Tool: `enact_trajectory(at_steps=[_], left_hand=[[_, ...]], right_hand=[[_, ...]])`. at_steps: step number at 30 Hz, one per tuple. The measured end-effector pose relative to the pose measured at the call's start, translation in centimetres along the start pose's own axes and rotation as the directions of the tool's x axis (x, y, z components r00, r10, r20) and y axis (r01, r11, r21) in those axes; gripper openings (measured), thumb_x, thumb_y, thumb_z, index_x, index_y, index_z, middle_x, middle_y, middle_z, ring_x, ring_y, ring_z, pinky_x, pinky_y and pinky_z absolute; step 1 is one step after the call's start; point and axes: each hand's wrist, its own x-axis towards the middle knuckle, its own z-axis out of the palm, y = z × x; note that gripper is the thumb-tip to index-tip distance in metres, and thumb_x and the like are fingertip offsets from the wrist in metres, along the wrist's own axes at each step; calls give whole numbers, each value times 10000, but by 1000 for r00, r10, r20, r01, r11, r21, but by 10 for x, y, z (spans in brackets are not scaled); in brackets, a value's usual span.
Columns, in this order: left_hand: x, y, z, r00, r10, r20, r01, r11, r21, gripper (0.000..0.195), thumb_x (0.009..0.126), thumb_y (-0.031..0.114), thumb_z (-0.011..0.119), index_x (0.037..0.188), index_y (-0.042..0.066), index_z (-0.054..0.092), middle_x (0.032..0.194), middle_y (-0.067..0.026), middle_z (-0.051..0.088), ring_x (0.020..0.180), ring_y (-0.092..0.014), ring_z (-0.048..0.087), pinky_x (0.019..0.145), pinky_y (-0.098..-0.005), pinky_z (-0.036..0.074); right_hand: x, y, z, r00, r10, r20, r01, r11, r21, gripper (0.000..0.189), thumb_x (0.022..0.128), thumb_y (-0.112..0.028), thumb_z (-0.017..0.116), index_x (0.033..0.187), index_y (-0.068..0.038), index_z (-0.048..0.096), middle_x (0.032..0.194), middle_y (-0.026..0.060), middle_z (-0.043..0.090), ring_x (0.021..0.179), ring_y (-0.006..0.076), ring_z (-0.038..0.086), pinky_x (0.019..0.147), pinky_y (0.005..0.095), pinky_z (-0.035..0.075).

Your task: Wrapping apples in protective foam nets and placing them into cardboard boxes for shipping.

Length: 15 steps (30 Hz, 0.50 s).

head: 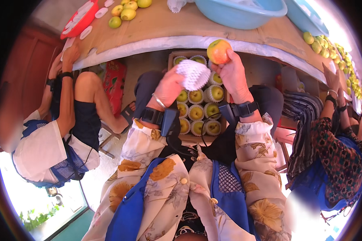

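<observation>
My left hand holds a white foam net sleeve by its left side, above the box. Raised near the table edge, my right hand grips a red-and-yellow apple between thumb and fingers. The sleeve and the apple are apart. Below both hands a cardboard box stands under the table edge, holding rows of yellow-green apples in white foam net sleeves. My hands hide part of its upper rows.
A table with a white-covered edge spans the top. On it are blue basins, a red basin of foam sleeves, and loose apples. A person sits at left, another at right. A red box stands beneath.
</observation>
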Motion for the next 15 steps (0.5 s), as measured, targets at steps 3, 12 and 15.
enact_trajectory(at_steps=[3,12,15], left_hand=[[7,0,-33,980,15,196,42,958,-283,347,792,92,423,1114,-32,458,1043,-121,553,944,-220,542,872,-346,409],[2,3,-43,953,-205,224,265,923,-280,442,868,331,349,1220,74,423,1252,-142,446,1161,-374,402,997,-568,216],[-5,12,-42,959,-94,266,173,942,-288,421,855,298,389,1212,81,438,1218,-132,481,1105,-335,466,1024,-542,209]], right_hand=[[-4,2,0,984,147,99,-160,977,144,447,839,-388,449,1133,-52,465,1080,113,543,956,223,539,818,350,429],[-10,27,21,906,213,365,-303,929,211,415,838,-474,399,843,-92,562,726,31,597,599,136,572,547,272,455],[-7,23,20,862,313,398,-404,899,168,451,841,-473,390,923,-58,546,826,81,617,695,195,609,622,296,470]])
